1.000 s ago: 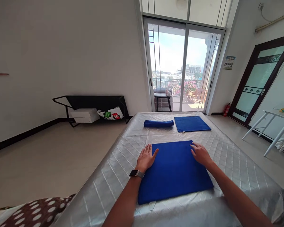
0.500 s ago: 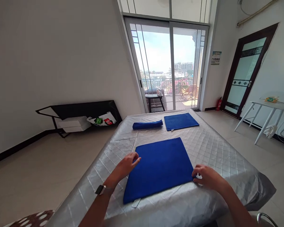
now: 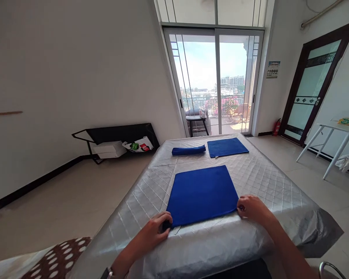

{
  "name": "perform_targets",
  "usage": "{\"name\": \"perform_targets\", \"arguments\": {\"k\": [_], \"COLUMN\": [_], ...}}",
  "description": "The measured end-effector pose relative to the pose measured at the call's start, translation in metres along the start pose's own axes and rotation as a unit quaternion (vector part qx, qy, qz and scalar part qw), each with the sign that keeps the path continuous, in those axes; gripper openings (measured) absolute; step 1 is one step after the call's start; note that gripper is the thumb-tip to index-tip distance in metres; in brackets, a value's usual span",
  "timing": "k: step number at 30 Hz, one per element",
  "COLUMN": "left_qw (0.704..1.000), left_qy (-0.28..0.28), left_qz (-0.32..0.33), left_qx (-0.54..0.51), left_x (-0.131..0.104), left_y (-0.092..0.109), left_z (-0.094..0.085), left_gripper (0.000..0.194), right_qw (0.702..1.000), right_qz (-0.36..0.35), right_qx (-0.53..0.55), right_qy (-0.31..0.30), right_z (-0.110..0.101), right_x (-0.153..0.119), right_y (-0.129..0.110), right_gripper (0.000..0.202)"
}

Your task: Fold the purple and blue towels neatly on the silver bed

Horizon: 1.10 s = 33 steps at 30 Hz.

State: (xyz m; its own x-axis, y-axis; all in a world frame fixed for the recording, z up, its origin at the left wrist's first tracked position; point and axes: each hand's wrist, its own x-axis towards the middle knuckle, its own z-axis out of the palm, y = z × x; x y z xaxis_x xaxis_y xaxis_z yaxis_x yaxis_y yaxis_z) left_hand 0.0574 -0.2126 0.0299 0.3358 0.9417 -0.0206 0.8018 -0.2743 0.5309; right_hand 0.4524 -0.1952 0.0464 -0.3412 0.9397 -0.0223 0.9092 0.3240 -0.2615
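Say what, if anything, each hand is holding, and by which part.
Both hands hold the nearest blue cloth by its near corners: the left hand at the left one, the right hand at the right.

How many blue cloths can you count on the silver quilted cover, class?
3: the near cloth, flat, its near corners at the left hand and right hand; the rolled cloth beyond it; the far cloth, flat, right of the roll.

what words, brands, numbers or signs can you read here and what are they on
No text reads clearly.
Wall sign: small print, too blurred to read.
White bag: green and red marks, too small to read.
Packet on the white table: too small to read.
Tag at the near blue cloth: no readable text.
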Motion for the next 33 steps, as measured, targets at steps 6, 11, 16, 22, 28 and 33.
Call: {"name": "perform_targets", "arguments": {"k": [6, 11, 16, 22, 28, 33], "left_qw": [0.999, 0.996, 0.972, 0.942, 0.951, 0.935], "left_qy": [0.038, 0.078, 0.157, 0.167, 0.197, 0.27], "left_qz": [-0.001, 0.016, 0.072, 0.119, 0.111, 0.152], "left_qx": [-0.005, 0.032, 0.161, 0.267, 0.209, 0.175], "left_x": [-0.004, 0.001, 0.004, 0.004, 0.001, -0.004], "left_y": [-0.004, -0.014, -0.039, -0.051, -0.052, -0.041], "left_z": [0.005, 0.015, 0.033, 0.038, 0.027, 0.011], "left_gripper": [0.024, 0.019, 0.024, 0.036, 0.029, 0.03], "right_qw": [0.997, 0.991, 0.984, 0.971, 0.965, 0.959], "right_qz": [0.02, 0.026, -0.002, -0.022, -0.037, -0.058], "right_qx": [0.015, 0.046, 0.097, 0.164, 0.184, 0.132], "right_qy": [0.07, 0.122, 0.152, 0.171, 0.184, 0.244], "right_z": [0.002, 0.005, 0.011, 0.01, 0.006, 0.0], "right_x": [0.0, 0.003, 0.004, 0.004, 0.0, -0.005], "right_y": [0.004, 0.008, 0.016, 0.016, 0.017, 0.021], "right_gripper": [0.02, 0.028, 0.032, 0.03, 0.027, 0.026]}}
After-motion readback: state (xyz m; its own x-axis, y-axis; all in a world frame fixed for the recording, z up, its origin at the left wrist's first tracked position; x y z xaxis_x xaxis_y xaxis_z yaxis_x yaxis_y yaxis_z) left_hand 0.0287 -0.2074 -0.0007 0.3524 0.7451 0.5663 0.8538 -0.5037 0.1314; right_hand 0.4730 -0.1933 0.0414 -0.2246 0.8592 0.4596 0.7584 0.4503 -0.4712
